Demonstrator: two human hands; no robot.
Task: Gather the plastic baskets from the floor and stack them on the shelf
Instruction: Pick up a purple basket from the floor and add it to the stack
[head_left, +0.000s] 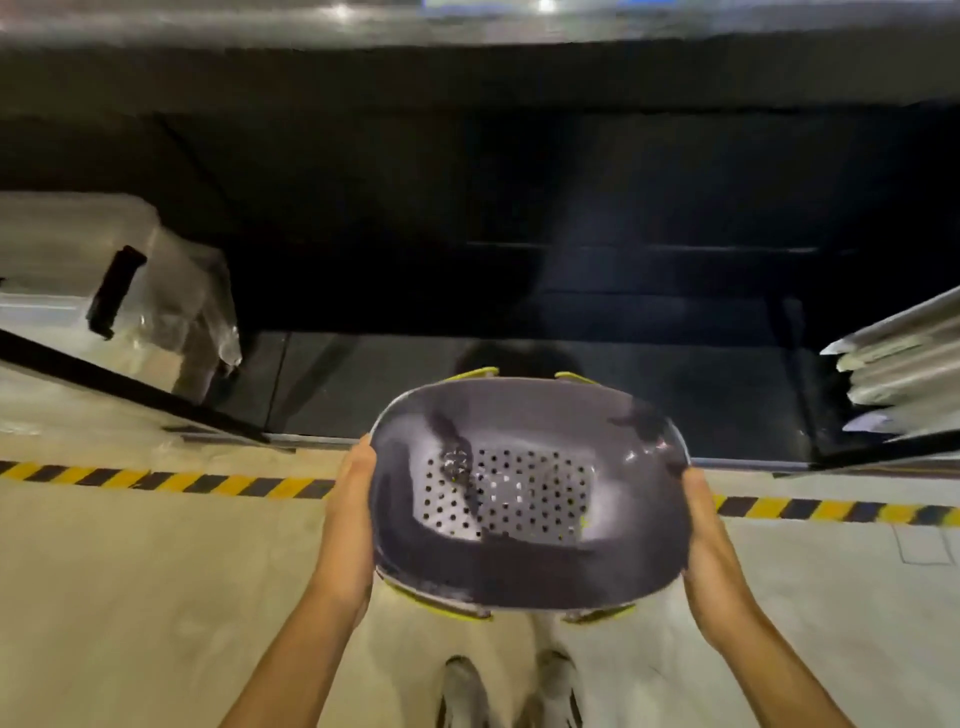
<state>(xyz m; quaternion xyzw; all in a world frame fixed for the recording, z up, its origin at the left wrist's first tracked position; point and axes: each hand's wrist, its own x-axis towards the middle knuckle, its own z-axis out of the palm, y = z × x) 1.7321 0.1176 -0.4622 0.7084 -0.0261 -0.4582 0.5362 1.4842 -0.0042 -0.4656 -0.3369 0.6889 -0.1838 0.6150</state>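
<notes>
**Hands holding dark basket (524, 493) in front of shelf (389, 384)**

Both hands are holding the dark basket in the air, above the pale floor (130, 571) and just short of the shelf's front edge. Its open side is facing the camera and its perforated bottom is showing. A yellow-green basket (436, 605) is nesting under it, its rim peeking out at the far and near edges; whether more than one is nested there is not clear.

The left hand (353, 499) is clasping the left wall and the right hand (701, 525) the right wall. Each thumb is lying along the rim, and the fingers are going underneath, out of sight.

The low shelf is lying dark and blurred ahead. A clear plastic bin (104, 280) with a black latch is sitting at its left, and a pale stack (904, 364) is jutting in from the right. Yellow-and-black hazard tape (156, 480) is running across the floor below the basket. The person's shoes (462, 691) are showing at the bottom edge.
</notes>
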